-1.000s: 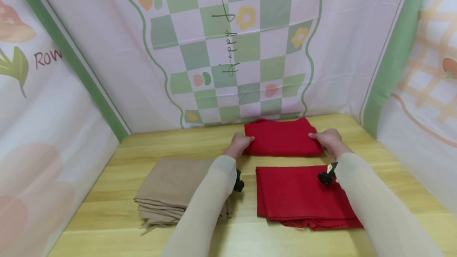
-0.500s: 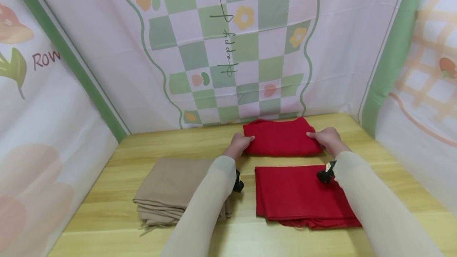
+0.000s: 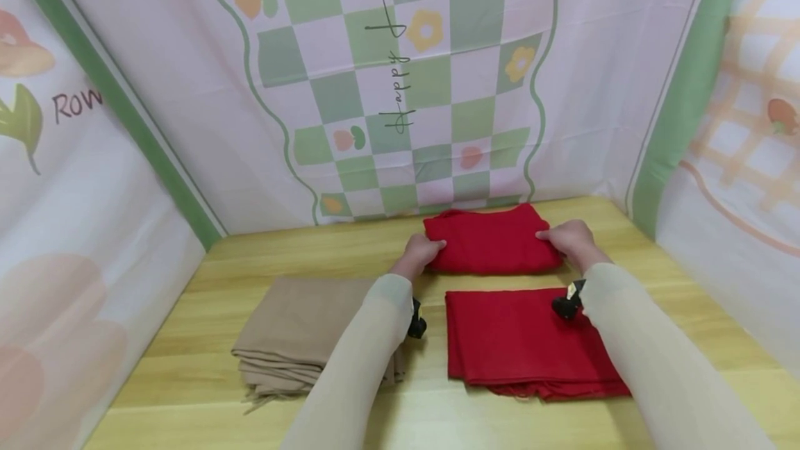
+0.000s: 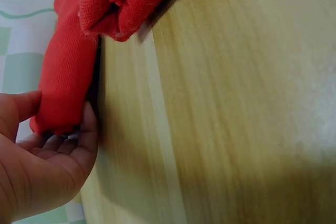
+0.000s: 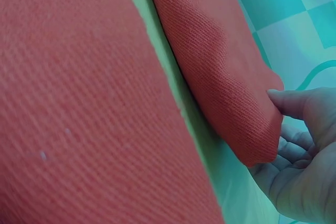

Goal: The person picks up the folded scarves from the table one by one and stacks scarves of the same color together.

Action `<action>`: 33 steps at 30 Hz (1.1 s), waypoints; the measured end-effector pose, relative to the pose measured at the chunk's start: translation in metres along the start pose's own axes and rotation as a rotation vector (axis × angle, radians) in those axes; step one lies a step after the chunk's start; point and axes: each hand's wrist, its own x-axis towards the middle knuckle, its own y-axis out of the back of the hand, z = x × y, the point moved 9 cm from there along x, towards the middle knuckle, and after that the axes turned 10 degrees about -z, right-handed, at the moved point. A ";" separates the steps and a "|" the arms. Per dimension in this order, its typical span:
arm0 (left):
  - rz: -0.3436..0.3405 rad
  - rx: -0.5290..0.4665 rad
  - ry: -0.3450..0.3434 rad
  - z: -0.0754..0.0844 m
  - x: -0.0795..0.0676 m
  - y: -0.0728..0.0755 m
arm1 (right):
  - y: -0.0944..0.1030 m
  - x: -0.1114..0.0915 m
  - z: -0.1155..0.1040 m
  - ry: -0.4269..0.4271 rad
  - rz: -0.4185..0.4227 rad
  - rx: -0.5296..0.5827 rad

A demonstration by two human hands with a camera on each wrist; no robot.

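A folded red cloth (image 3: 494, 242) of ribbed fabric lies at the back of the table. My left hand (image 3: 423, 253) grips its left end, thumb on top and fingers curled beneath, as the left wrist view shows. At the opposite end my right hand (image 3: 571, 240) pinches the cloth, the thumb (image 5: 286, 100) pressing on its upper face and the fingers under the edge. Nearer to me lies a second folded red cloth (image 3: 525, 339) with fringe along its front, partly hidden under my right forearm; it touches neither hand.
To the left a folded beige fringed scarf (image 3: 300, 318) lies on the wooden table (image 3: 194, 367), partly covered by my left sleeve. A patterned curtain (image 3: 425, 117) closes off the back of the table, and printed fabric hangs at both sides.
Both hands keep their hold on the far red cloth, which stays nearly in place. The head view has drifted slightly, so everything sits a little further left in it.
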 end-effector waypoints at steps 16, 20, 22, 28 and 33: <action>0.099 0.062 -0.081 0.020 -0.014 0.007 | 0.003 -0.008 -0.015 0.038 0.046 -0.015; 0.109 0.063 -0.098 0.024 -0.017 0.007 | 0.005 -0.009 -0.020 0.065 0.059 -0.026; 0.113 0.057 -0.107 0.026 -0.017 0.006 | 0.005 -0.009 -0.021 0.070 0.056 -0.032; 0.131 0.055 -0.131 0.031 -0.019 0.007 | 0.007 -0.008 -0.029 0.100 0.047 -0.088; 0.154 0.081 -0.160 0.037 -0.021 0.007 | 0.008 -0.011 -0.036 0.128 0.051 -0.129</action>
